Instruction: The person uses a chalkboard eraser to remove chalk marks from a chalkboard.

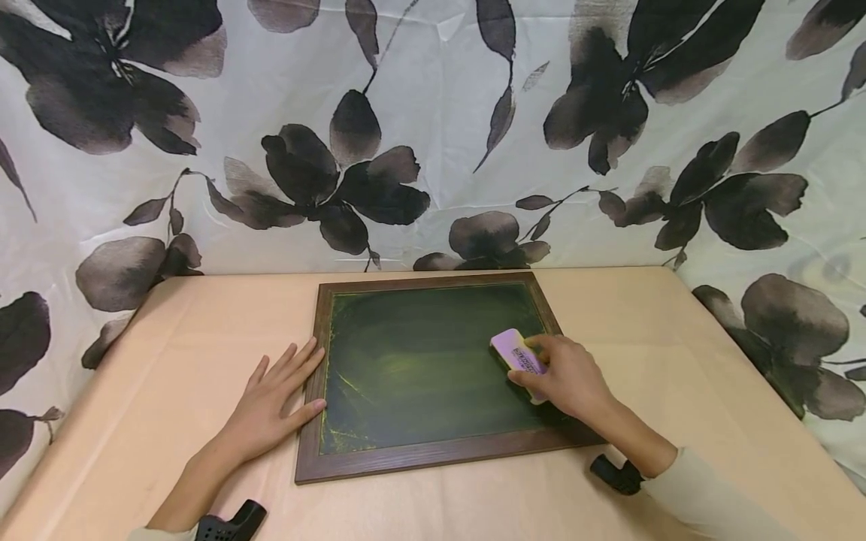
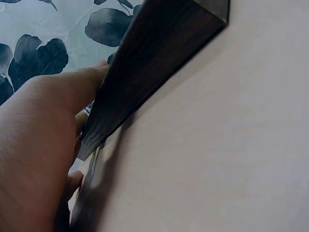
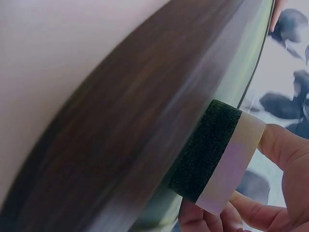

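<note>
A chalkboard (image 1: 419,376) in a brown wooden frame lies on the table, its dark green face marked with faint yellow chalk smears and streaks. On its right part my right hand (image 1: 571,376) grips a chalkboard eraser (image 1: 516,353) between thumb and fingers. The eraser has a purple top with dark print; in the right wrist view its dark felt side (image 3: 207,150) faces the board. At the left edge of the frame rests my left hand (image 1: 271,409), fingers spread and fairly straight, fingertips touching the wood. The left wrist view shows this hand (image 2: 38,145) beside the frame (image 2: 145,63).
The chalkboard lies on a pale, beige-covered table (image 1: 183,353). Behind and at both sides hangs a white cloth (image 1: 446,90) with dark flower prints. A black wrist device (image 1: 233,520) sits on the left wrist and another (image 1: 617,475) on the right.
</note>
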Motion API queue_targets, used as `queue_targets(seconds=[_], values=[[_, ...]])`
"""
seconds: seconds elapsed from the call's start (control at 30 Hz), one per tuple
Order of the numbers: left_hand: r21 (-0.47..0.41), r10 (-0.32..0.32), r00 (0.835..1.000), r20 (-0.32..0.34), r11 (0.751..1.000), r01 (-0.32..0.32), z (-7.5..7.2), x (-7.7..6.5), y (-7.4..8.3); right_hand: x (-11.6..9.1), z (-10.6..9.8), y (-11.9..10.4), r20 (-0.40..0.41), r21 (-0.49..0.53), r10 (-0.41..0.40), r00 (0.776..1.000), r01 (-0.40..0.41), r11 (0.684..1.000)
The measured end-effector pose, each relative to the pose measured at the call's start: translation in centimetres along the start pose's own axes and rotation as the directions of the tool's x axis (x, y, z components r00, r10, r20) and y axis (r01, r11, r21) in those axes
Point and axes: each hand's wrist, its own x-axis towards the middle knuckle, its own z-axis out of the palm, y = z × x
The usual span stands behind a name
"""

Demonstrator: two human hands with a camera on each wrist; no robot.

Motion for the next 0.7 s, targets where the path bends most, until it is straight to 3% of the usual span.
queue_targets(seconds=[0.2,0.43,0.57,0.7], values=[[-0.003,0.004,1.000,-0.010,1.000,-0.004,0.1,-0.2,0.0,-0.9,-0.8,2.3,-0.032,0.017,0.082,0.996,-0.082,0.997],[-0.029,-0.004,1.000,0.014,1.000,0.004,0.2,-0.9,-0.1,-1.9,-0.8,2.4,-0.045,0.058,0.134,0.990,-0.131,0.990],[-0.030,0.001,1.000,0.008,1.000,-0.001,0.0,-1.2,0.0,-2.2,-2.5,2.8,-0.096,0.117,0.135,0.986,-0.124,0.985],[-0.027,0.014,1.000,-0.002,1.000,-0.014,-0.2,-1.0,0.0,-1.9,-5.0,4.9,-0.205,0.074,0.133,0.970,-0.120,0.990]])
